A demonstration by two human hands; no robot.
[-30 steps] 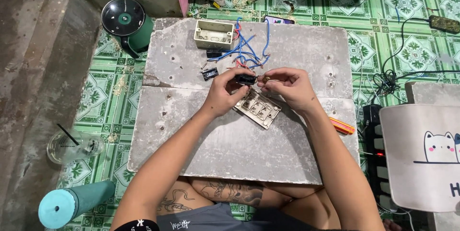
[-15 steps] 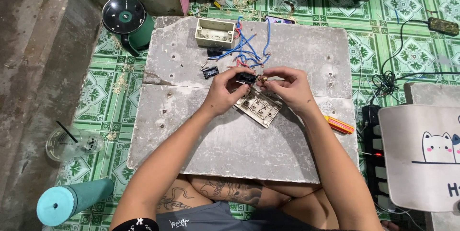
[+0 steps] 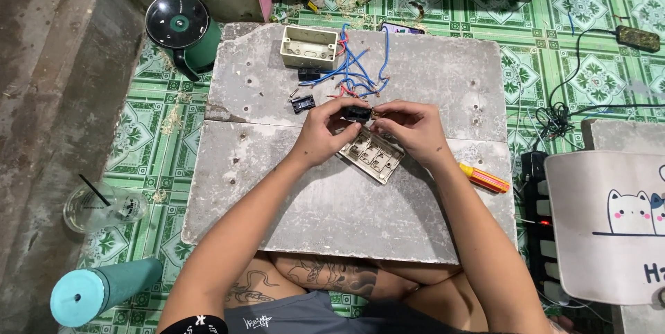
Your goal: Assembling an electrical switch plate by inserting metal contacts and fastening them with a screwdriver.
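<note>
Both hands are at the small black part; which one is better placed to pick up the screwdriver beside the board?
Right, probably. The screwdriver lies by the right forearm, on the right hand's side. The left hand grips the black switch module and would have to cross over.

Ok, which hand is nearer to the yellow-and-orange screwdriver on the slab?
Right. The right hand is up and to the left of the screwdriver, with its forearm passing just beside it. The left hand is farther left, beyond the switch plate.
</note>
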